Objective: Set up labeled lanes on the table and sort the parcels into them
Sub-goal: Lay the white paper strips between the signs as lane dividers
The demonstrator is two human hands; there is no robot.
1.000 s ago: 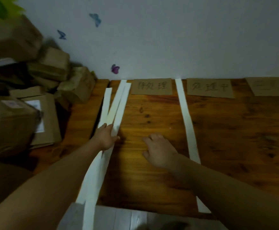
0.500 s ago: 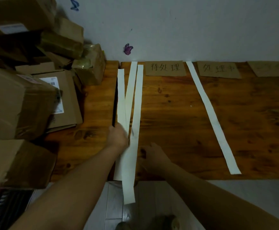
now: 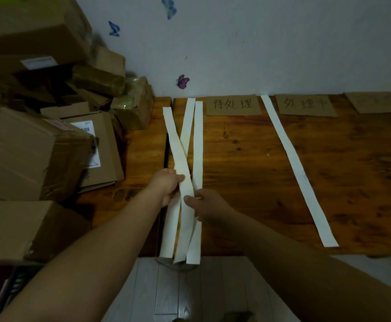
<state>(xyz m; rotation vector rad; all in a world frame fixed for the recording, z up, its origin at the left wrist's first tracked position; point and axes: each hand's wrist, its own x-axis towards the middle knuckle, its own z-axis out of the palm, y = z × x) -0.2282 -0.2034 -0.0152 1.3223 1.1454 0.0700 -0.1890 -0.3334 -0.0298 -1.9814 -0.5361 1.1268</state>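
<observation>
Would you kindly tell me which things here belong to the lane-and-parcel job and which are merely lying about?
Part of the job:
loose paper strips, held by the left hand and right hand
laid strip marking a lane
cardboard labels by the wall
parcels stacked at the left
table

Just lying about:
butterfly stickers on the wall
wooden floor

- I see a dim room; the pale grey wall (image 3: 282,43) looks dull.
- The shiny brown wooden table (image 3: 248,159) glows a bit in the middle.
- The brown cardboard boxes (image 3: 27,31) at top left look blurry and bent.
</observation>
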